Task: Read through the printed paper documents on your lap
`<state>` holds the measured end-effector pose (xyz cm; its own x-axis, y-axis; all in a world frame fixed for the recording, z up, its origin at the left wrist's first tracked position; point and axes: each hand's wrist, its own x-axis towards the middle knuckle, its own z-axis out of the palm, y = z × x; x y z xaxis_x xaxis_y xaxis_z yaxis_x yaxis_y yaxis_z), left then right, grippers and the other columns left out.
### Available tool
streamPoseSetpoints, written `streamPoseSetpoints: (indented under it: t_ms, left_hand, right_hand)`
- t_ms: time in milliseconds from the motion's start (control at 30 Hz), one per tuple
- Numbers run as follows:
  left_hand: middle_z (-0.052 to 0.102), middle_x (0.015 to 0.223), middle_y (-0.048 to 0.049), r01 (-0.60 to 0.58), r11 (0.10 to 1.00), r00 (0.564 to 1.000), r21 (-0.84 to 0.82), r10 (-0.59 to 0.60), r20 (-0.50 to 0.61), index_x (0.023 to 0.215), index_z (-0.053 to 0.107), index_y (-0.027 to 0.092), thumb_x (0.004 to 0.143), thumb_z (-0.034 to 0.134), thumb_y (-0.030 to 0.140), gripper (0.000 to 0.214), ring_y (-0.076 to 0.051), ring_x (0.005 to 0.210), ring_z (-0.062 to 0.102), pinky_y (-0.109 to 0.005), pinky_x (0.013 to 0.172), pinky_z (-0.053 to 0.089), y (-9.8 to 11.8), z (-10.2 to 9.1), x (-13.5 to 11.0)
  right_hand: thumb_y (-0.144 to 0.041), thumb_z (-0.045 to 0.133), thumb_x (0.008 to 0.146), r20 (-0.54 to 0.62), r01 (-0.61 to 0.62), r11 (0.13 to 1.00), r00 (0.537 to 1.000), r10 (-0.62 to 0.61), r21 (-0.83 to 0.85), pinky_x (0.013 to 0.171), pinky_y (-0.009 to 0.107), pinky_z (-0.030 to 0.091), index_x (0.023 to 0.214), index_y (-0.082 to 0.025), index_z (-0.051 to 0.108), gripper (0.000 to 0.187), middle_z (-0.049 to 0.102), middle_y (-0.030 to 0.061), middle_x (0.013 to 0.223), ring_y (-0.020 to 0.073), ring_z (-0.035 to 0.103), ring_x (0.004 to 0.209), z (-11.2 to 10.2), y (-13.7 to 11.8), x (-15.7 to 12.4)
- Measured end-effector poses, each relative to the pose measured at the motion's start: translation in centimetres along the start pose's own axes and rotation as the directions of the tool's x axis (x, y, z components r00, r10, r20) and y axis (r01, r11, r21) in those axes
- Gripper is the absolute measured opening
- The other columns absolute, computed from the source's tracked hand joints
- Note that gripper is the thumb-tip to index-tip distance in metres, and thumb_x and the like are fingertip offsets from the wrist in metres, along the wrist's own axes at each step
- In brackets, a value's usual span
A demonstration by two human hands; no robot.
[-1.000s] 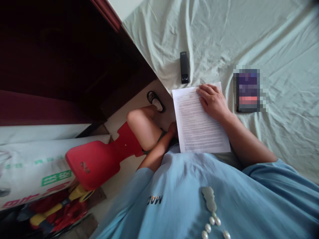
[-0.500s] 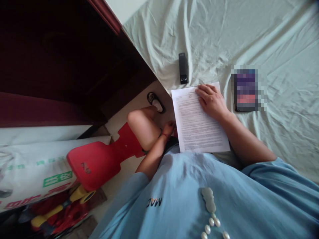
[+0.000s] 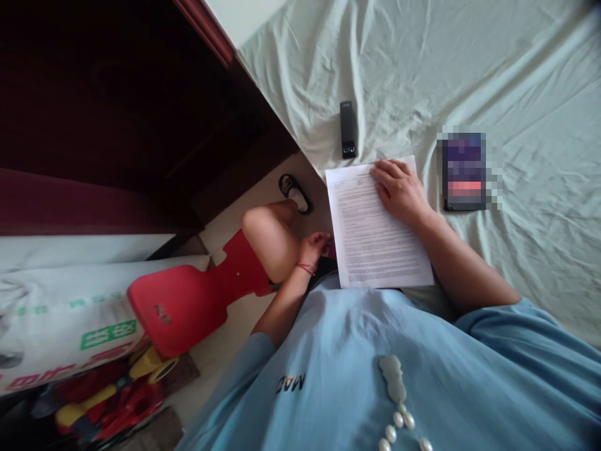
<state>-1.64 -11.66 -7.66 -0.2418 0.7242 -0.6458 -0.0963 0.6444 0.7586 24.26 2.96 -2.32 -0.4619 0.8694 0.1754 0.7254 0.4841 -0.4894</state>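
A stack of printed paper (image 3: pixel 375 244) lies on the edge of the light green sheet, its lower end reaching my blue shirt. My right hand (image 3: pixel 399 191) rests flat on its upper right part, fingers stretched out. To the left of the paper, my left hand (image 3: pixel 313 249) hangs low near my thigh, a red string round its wrist. Its fingers are loosely bent and apart, close to the paper's left edge, with nothing visible in them. Beyond the paper's top edge is a black stapler (image 3: pixel 347 130). A phone (image 3: pixel 464 172) with a blurred screen lies to the right.
The wrinkled sheet (image 3: pixel 530 81) covers the surface ahead and right. A red chair (image 3: pixel 181 307) is at my left, beside a white printed sack (image 3: pixel 61 313) and a red and yellow toy (image 3: pixel 117 401). Dark furniture (image 3: pixel 117 113) stands at the far left.
My left hand has shifted slightly, turning so that more of its fingers and the red string show. My right hand and the paper stay in place; the view has moved a little.
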Motion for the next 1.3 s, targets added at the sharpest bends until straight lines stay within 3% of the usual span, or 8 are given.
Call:
streamPoseSetpoints:
  t_ms: [133,267,400,533,733,900,1067,1300]
  left_hand:
    - [0.061,0.063,0.0018,-0.067,0.994,0.998,-0.084,0.068,0.011,0.075,0.067,0.018,0.082,0.083,0.051,0.038,-0.011,0.054,0.051,-0.023,0.051,0.034,1.4,0.5,-0.2]
    - [0.068,0.079,-0.0016,-0.153,0.976,0.988,-0.153,0.155,-0.004,0.087,0.073,0.019,0.079,0.084,0.071,0.054,-0.011,0.063,0.056,-0.022,0.05,0.035,3.5,1.4,-0.3]
    - [0.057,0.064,0.0012,-0.226,0.962,0.972,-0.152,0.232,0.024,0.073,0.069,0.019,0.075,0.084,0.079,0.063,-0.01,0.057,0.048,-0.023,0.047,0.027,5.6,2.3,-0.3]
    - [0.047,0.054,0.004,-0.256,0.962,0.964,-0.093,0.261,0.043,0.06,0.061,0.019,0.076,0.089,0.067,0.058,-0.008,0.051,0.039,-0.024,0.048,0.027,6.9,3.1,-0.2]
    - [0.044,0.054,0.0062,-0.153,0.975,0.988,-0.16,0.155,-0.005,0.061,0.066,0.017,0.073,0.096,0.047,0.044,-0.005,0.049,0.033,-0.022,0.046,0.022,7.4,3.8,-0.3]
    - [0.054,0.056,0.0051,-0.124,0.962,0.992,-0.241,0.126,-0.009,0.066,0.071,0.015,0.068,0.099,0.042,0.038,-0.005,0.048,0.037,-0.021,0.045,0.026,7.8,4.0,-0.4]
    - [0.063,0.061,0.0021,-0.109,0.952,0.993,-0.285,0.116,0.007,0.067,0.072,0.015,0.068,0.1,0.037,0.036,-0.007,0.051,0.049,-0.02,0.048,0.036,9.1,4.3,0.3]
    - [0.063,0.058,0.0028,-0.085,0.945,0.995,-0.315,0.099,0.03,0.064,0.07,0.015,0.072,0.098,0.024,0.031,-0.007,0.05,0.051,-0.019,0.049,0.04,11.2,5.2,1.2]
  right_hand:
    - [-0.027,0.047,0.108,-0.005,0.003,1.0,1.0,-0.003,0.008,0.126,0.063,0.045,0.149,-0.025,0.068,0.046,0.065,0.011,0.159,0.0371,0.052,0.149,0.0,0.0,0.0]
    - [-0.027,0.048,0.108,-0.005,0.002,1.0,1.0,-0.002,0.014,0.125,0.063,0.046,0.148,-0.023,0.069,0.046,0.065,0.0121,0.159,0.0377,0.053,0.149,0.0,0.0,0.0]
    - [-0.026,0.048,0.107,-0.002,-0.013,1.0,1.0,0.013,0.019,0.124,0.066,0.046,0.149,-0.026,0.069,0.047,0.064,0.011,0.16,0.0381,0.053,0.15,-0.1,-0.2,0.0]
    - [-0.026,0.048,0.107,0.001,-0.021,1.0,1.0,0.021,0.023,0.124,0.067,0.046,0.149,-0.027,0.068,0.047,0.064,0.0101,0.161,0.0385,0.053,0.15,-0.2,-0.3,0.0]
    - [-0.026,0.048,0.106,0.012,-0.025,0.999,1.0,0.024,0.029,0.125,0.065,0.045,0.148,-0.024,0.07,0.047,0.064,0.0119,0.16,0.0381,0.052,0.15,-0.3,-0.4,0.1]
    - [-0.026,0.047,0.106,-0.011,-0.029,0.999,1.0,0.03,0.026,0.123,0.065,0.046,0.146,-0.025,0.07,0.046,0.064,0.0118,0.159,0.0376,0.052,0.15,-0.5,-0.6,0.0]
    - [-0.027,0.038,0.109,-0.12,-0.053,0.998,0.991,0.055,0.015,0.122,0.066,0.045,0.144,-0.033,0.07,0.048,0.068,0.0079,0.154,0.0361,0.055,0.148,-1.5,-0.9,0.0]
    - [-0.029,0.038,0.109,-0.156,-0.071,0.996,0.985,0.08,0.062,0.122,0.066,0.046,0.137,-0.032,0.075,0.046,0.073,0.0101,0.145,0.0372,0.056,0.147,-1.8,-0.7,0.1]
